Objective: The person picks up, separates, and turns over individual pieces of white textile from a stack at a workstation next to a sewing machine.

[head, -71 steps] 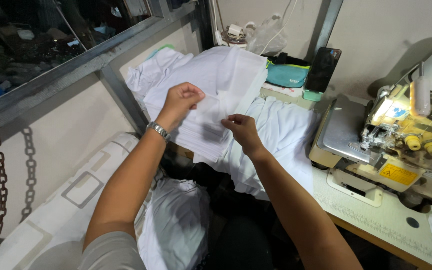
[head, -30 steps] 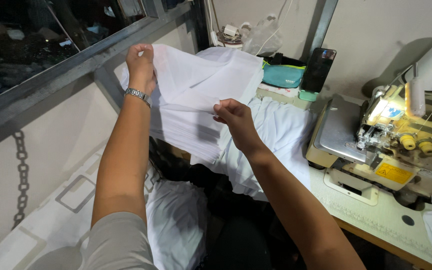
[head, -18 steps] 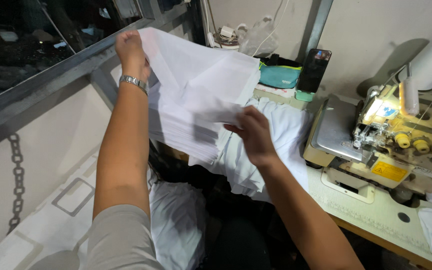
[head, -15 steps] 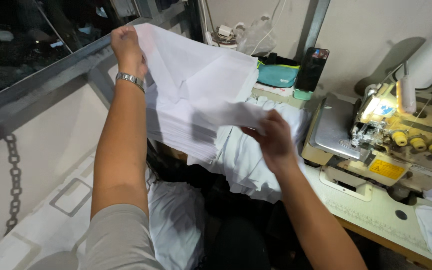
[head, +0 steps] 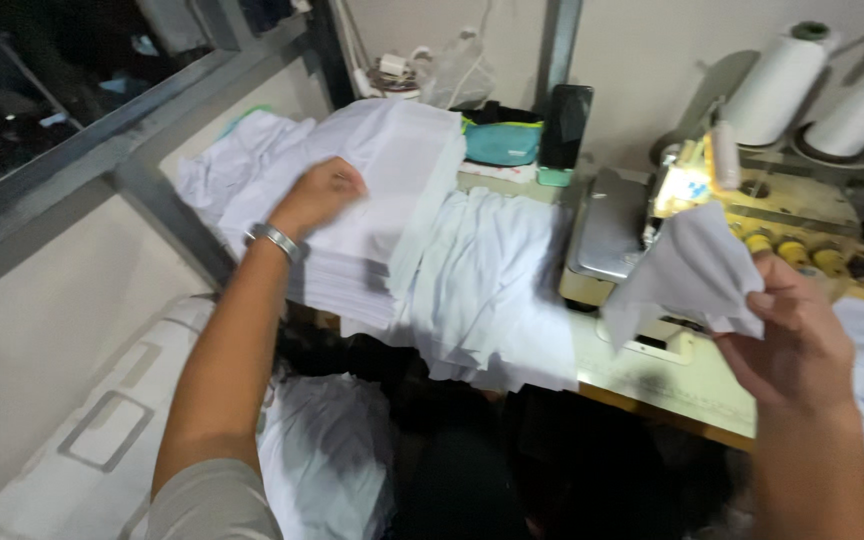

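The right hand (head: 787, 335) pinches a single white fabric piece (head: 692, 275) by its edge and holds it up in front of the sewing machine (head: 742, 200), clear of the bench (head: 672, 375). The left hand (head: 317, 192) rests with curled fingers on top of the tall stack of white pieces (head: 382, 200) at the back left of the bench; whether it grips the top layer or only presses on it cannot be told. A wristwatch (head: 274, 240) sits on that arm. More white cloth (head: 492, 290) drapes over the bench edge between the stack and the machine.

As a judgement, the step in hand is feeding: one piece is separated from the stack and brought to the machine. The next move calls for spreading the hanging piece flat, finding the right edge and lining it up with the machine's working area, which likely needs the left hand too.
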